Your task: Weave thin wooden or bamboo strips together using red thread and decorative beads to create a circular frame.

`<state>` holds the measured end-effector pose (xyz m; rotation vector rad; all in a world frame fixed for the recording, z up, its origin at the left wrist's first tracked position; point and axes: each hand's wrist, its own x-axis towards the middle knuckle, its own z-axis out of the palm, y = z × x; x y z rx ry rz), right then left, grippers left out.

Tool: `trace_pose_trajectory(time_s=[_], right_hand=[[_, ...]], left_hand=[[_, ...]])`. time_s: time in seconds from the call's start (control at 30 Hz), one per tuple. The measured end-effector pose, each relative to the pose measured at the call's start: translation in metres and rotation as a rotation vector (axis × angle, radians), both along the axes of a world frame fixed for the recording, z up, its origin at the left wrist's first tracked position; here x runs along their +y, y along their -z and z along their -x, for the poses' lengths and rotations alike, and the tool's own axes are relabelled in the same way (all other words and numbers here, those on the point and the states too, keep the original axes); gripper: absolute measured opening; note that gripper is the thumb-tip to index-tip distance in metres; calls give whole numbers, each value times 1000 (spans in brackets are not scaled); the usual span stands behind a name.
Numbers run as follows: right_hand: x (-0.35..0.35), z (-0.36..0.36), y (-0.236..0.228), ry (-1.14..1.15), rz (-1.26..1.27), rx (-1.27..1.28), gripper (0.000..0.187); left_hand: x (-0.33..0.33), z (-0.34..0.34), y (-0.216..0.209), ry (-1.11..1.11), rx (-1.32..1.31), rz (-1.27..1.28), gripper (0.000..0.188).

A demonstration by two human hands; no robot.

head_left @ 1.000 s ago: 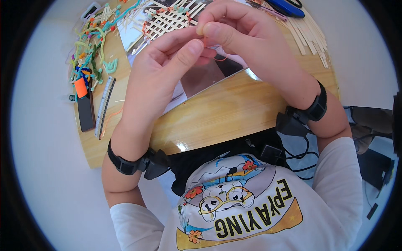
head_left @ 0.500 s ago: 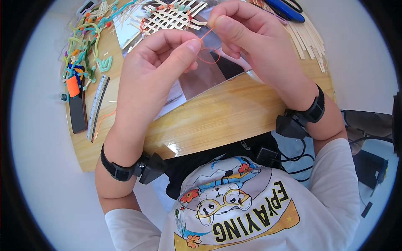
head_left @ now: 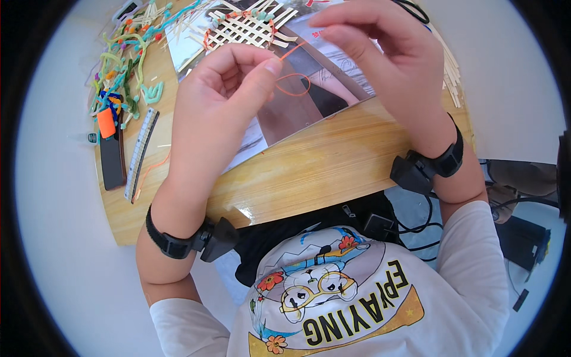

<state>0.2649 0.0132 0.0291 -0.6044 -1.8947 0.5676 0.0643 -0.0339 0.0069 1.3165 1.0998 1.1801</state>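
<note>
One pale wooden table (head_left: 309,178) carries one glossy open magazine (head_left: 309,107), one woven lattice mat of pale flat strips (head_left: 250,27), one black rectangular bar (head_left: 111,163) and one clear ruler (head_left: 141,153). Two hands work above it: the left hand (head_left: 220,101) and right hand (head_left: 380,53) each pinch one thin orange cord (head_left: 292,83), looped between them over the magazine.

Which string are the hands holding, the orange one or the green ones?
The thin orange string, looped between both hands. The left hand pinches it; the green and colourful cords lie in a pile on the table's left side.
</note>
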Motion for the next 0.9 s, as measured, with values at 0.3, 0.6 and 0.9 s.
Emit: trace_pose_trajectory(time_s=[0.3,0.6,0.9], right_hand=[[-7,6,11,86,-438,-347,18],[-9,9,12,-25,131,-256,13],[-9,12,18,-646,1251,508,20]], left_hand=[[-3,-7,0,-98,239,-198,14],[-3,-9,-1,-79,187,-226,13],[-6,-9,0,-138,487,-819,22]])
